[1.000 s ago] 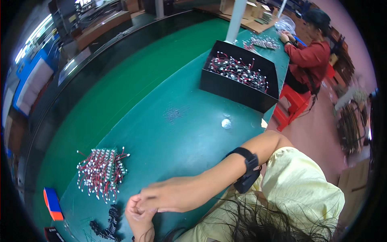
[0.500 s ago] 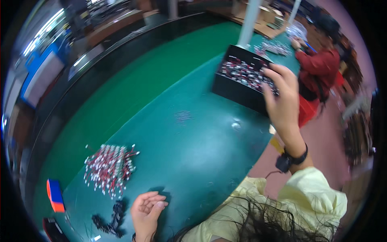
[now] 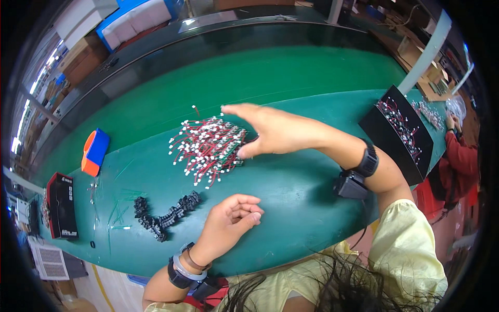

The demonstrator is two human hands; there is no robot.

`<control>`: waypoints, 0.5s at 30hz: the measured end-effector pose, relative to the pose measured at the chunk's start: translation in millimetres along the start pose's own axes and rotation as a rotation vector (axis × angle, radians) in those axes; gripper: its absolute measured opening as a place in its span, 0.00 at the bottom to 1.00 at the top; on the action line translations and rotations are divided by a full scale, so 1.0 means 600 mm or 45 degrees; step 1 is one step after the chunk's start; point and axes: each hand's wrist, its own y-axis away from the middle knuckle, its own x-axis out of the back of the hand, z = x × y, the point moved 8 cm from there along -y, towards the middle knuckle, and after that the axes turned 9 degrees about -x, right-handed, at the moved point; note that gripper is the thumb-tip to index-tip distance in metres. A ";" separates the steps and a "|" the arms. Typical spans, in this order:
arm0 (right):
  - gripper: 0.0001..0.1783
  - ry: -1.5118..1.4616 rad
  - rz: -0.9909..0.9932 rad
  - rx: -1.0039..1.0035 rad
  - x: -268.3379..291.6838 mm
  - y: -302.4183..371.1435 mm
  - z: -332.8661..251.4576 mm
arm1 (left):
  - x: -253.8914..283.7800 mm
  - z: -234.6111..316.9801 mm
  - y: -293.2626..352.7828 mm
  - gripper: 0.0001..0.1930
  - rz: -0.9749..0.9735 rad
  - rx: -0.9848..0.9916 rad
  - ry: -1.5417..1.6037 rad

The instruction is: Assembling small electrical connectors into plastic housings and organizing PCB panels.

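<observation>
A heap of short red cables with white connectors point(image 3: 205, 145) lies on the green table in front of me. My right hand point(image 3: 270, 127) is over the heap's right edge, its thumb and fingers spread wide and nothing visible between them. The fingertips are at the far side of the heap, the thumb at its near side. My left hand point(image 3: 234, 218) is held low over the table, closer to me. Its fingers curl in toward the thumb, with nothing showing in them. Beside it lies a bent chain of small black parts point(image 3: 166, 216).
At the right stands a black box point(image 3: 387, 132) holding more cables. A blue and orange holder point(image 3: 94, 152) and a black box point(image 3: 62, 205) are at the left, near thin green strips point(image 3: 117, 213). A person in a red sleeve point(image 3: 457, 156) works at the far right.
My right hand has moved from the black box at the right to the cable heap. The view has swung left. My left hand stays low and curled.
</observation>
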 end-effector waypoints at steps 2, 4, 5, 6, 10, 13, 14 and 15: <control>0.50 -0.086 -0.132 -0.037 -0.030 -0.015 0.011 | -0.002 0.002 -0.005 0.17 -0.024 -0.009 -0.014; 0.49 -0.089 -0.027 0.023 -0.038 -0.022 0.005 | 0.001 0.001 -0.005 0.20 -0.039 -0.004 -0.054; 0.47 -0.098 -0.031 -0.008 -0.042 -0.024 0.007 | 0.004 0.004 -0.007 0.23 -0.005 -0.048 -0.019; 0.45 -0.105 -0.034 -0.042 -0.035 -0.024 -0.001 | 0.004 0.010 -0.011 0.26 0.024 -0.094 0.016; 0.38 -0.106 0.088 -0.035 -0.023 -0.022 -0.013 | 0.008 0.022 -0.019 0.39 0.068 -0.172 0.175; 0.36 -0.156 0.086 -0.049 -0.016 -0.023 -0.027 | 0.013 0.028 -0.024 0.44 0.091 -0.209 0.276; 0.36 -0.131 0.150 0.004 -0.016 -0.022 -0.032 | 0.013 0.028 -0.023 0.45 0.086 -0.198 0.305; 0.37 -0.102 0.218 0.057 -0.017 -0.020 -0.036 | 0.013 0.030 -0.022 0.46 0.077 -0.190 0.333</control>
